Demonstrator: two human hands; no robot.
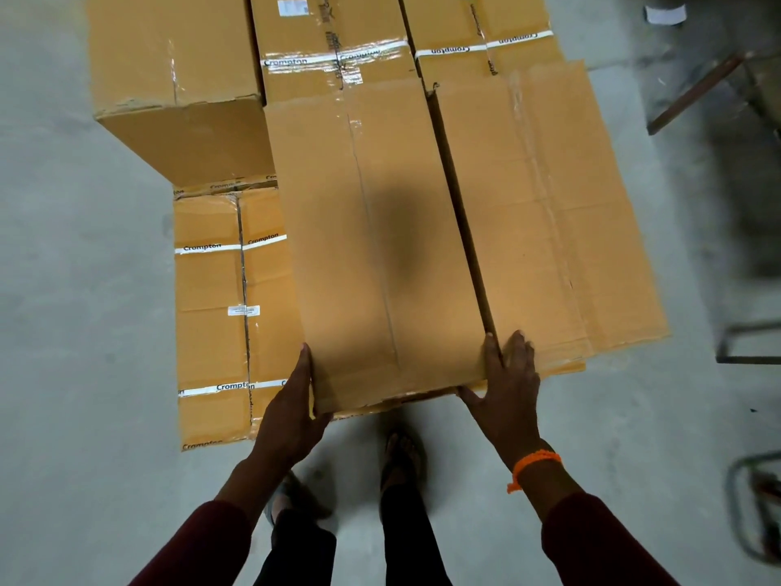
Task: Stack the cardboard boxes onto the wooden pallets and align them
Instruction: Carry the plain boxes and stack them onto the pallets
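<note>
Concrete floor (63, 289), grey and smooth. Rusty metal frame (693, 95) stands right of the stack, and a scrap of paper (665, 14) lies far right.

Centre box (372, 247) is long, plain brown cardboard with a clear-taped seam. It lies atop the stack, just beside the right box (549, 213), with a narrow dark gap between them. Lower left box (209, 315) has white printed tape bands. Back-left box (173, 78) stands taller, its corner scuffed.

Left hand (291, 408) cups the centre box's near-left corner, thumb up the side edge, fingers wrapped under. Right hand (507, 382) is spread flat at the near-right corner, fingers straight, one in the gap, thumb along the near edge. Orange thread band (534, 465) on that wrist.
</note>
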